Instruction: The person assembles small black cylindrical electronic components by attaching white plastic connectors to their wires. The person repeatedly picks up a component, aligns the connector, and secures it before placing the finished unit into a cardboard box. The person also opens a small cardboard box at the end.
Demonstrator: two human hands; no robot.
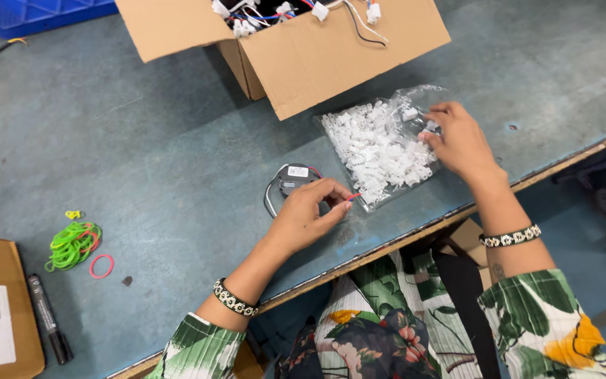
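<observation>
Item 1. Worn blue-grey work table (pixel 142 140): bears everything below; its near edge runs slantwise past my lap.

Item 2. Open brown cardboard box (pixel 303 49), at 12 o'clock from my hands: filled with white plugs on red, blue and black wires.

Item 3. Clear plastic bag of small white plastic connectors (pixel 380 151): lies flat, long axis running from 11 o'clock down to 5 o'clock. It sits at 2 o'clock from my left hand and directly under my right, so the right is the nearer.

Item 4. My right hand (pixel 461 144): rests on the bag's far right side, fingertips drawn together at the bag's upper corner; whether they pinch a connector or only the plastic, I cannot tell.

Item 5. My left hand (pixel 306 217): thumb and forefinger closed on the thin red and blue wire ends (pixel 352 197), which point toward 3 o'clock and touch the bag's near edge.

Item 6. Small round black module with a white label (pixel 296 179): just beside my left knuckles at 11 o'clock, with a grey lead looped around its left side.

Item 7. Green rubber bands (pixel 73 244) and a black marker (pixel 48 317): well apart at 9 o'clock.
</observation>
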